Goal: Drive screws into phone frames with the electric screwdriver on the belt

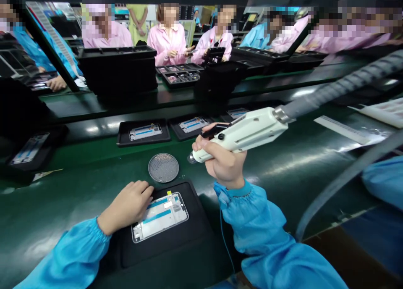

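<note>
A silver phone mid-frame [157, 217] with blue strips and a yellow tab lies on a black tray [195, 230] in front of me. My left hand [132, 205] rests over its left edge, fingers bent together, thumb hidden. In my right hand [226, 158] is a pale green-white electric screwdriver [252, 131], tilted with its metal nose pointing down to the left, above the bench. The nose is near a round grey dish [163, 168] of tiny parts, probably screws, but does not touch it. A thick grey sleeved cable leaves the tool's back end.
More black trays with phone frames [145, 132] stand along the line behind the dish. A white ruler-like strip [341, 129] lies right. A grey hose [333, 192] arcs at the right. Across the bench, people in pink [166, 41] and blue sit behind stacked black trays [118, 70].
</note>
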The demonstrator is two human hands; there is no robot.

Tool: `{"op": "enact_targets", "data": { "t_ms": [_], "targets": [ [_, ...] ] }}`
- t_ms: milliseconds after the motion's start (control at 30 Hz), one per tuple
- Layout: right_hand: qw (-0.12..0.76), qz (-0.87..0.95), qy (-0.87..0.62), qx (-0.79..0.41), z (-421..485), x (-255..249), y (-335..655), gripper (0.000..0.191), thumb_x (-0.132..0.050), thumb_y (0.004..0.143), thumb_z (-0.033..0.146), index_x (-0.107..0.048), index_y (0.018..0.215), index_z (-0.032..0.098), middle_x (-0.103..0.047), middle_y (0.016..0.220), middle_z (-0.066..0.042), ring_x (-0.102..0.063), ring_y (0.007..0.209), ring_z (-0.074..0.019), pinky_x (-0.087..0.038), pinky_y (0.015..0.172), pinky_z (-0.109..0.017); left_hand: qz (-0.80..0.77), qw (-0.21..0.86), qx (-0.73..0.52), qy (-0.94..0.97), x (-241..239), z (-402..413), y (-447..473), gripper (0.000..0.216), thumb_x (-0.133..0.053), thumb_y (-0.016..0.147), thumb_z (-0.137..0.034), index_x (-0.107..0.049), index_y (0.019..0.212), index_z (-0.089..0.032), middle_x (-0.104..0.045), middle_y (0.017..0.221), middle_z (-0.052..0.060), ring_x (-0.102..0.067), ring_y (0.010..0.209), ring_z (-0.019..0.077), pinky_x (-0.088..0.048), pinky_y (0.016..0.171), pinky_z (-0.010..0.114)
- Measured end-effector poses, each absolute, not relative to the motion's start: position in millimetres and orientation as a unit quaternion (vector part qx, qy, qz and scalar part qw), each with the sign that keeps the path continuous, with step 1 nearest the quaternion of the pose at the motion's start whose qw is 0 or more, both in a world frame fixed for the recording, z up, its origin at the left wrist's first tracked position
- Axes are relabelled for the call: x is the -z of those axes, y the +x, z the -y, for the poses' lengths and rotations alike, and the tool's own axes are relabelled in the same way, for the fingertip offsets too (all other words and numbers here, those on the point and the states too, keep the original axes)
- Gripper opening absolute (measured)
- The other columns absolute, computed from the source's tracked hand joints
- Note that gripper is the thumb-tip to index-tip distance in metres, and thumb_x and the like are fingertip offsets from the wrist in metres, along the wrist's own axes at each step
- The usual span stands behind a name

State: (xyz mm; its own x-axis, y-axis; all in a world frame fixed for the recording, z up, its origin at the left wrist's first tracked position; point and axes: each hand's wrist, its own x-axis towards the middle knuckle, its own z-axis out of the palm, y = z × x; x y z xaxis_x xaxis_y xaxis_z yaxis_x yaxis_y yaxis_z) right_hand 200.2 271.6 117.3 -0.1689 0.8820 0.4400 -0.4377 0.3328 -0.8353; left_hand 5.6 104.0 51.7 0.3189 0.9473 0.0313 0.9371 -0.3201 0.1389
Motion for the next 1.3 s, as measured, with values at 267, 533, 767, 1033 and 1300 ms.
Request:
{"op": "enact_targets", "data": {
  "t_ms": [267, 533, 767, 1033, 1300],
  "targets": [
    [0.639, 0.47, -0.225, -0.566, -276.4, -132.7, 205.3, 0.021, -0.074, 0.059, 0.019, -0.064, 0.077, 0.021, -0.055, 0.06, 0.004, -0.056, 0.054, -0.0144, -0.047, 0.056, -0.034, -0.615, 0.054, -0.051, 0.785, -31.2, -83.6, -38.2, 0.024, -0.039, 0.102, -0.023, -0.062, 0.098, -0.018, -0.063, 0.089, 0.004, -0.062, 0.077, 0.0141, -0.052, 0.069, 0.024],
    [0.664, 0.428, -0.244, -0.563, -292.7, -134.6, 209.2, 0.024, -0.079, 0.052, 0.017, -0.067, 0.071, 0.023, -0.057, 0.063, 0.001, -0.056, 0.055, -0.0159, -0.048, 0.053, -0.035, -0.873, -0.106, -0.033, 0.475, -76.6, -97.3, -185.1, 0.025, -0.059, 0.098, -0.034, -0.061, 0.114, -0.014, -0.064, 0.111, 0.007, -0.064, 0.098, 0.0199, -0.056, 0.087, 0.041],
    [0.638, 0.455, -0.262, -0.563, -297.4, -122.8, 205.2, 0.028, -0.083, 0.052, 0.026, -0.067, 0.075, 0.023, -0.058, 0.058, 0.002, -0.057, 0.053, -0.0159, -0.049, 0.049, -0.03, -0.913, -0.093, -0.001, 0.397, -90.4, -156.6, -246.6, 0.034, -0.061, 0.096, -0.038, -0.059, 0.122, -0.015, -0.062, 0.12, 0.009, -0.064, 0.103, 0.0216, -0.056, 0.088, 0.042],
    [0.639, 0.458, -0.266, -0.558, -303.4, -116.7, 203.6, 0.031, -0.085, 0.051, 0.025, -0.067, 0.077, 0.02, -0.06, 0.057, 0.001, -0.058, 0.053, -0.0148, -0.051, 0.051, -0.029, -0.772, -0.015, 0.006, 0.635, -29.3, -220.4, -168.9, 0.034, -0.062, 0.095, -0.037, -0.06, 0.122, -0.016, -0.06, 0.125, 0.01, -0.061, 0.11, 0.0235, -0.053, 0.094, 0.046],
    [0.657, 0.456, -0.238, -0.552, -304.8, -117.4, 202.3, 0.028, -0.081, 0.056, 0.019, -0.064, 0.079, 0.017, -0.06, 0.058, 0.001, -0.058, 0.052, -0.0141, -0.049, 0.051, -0.029, -0.707, -0.064, -0.024, 0.703, -23.4, -220.1, -150.3, 0.029, -0.062, 0.096, -0.037, -0.062, 0.116, -0.015, -0.063, 0.117, 0.008, -0.063, 0.102, 0.0208, -0.055, 0.089, 0.042]
  ]
}}
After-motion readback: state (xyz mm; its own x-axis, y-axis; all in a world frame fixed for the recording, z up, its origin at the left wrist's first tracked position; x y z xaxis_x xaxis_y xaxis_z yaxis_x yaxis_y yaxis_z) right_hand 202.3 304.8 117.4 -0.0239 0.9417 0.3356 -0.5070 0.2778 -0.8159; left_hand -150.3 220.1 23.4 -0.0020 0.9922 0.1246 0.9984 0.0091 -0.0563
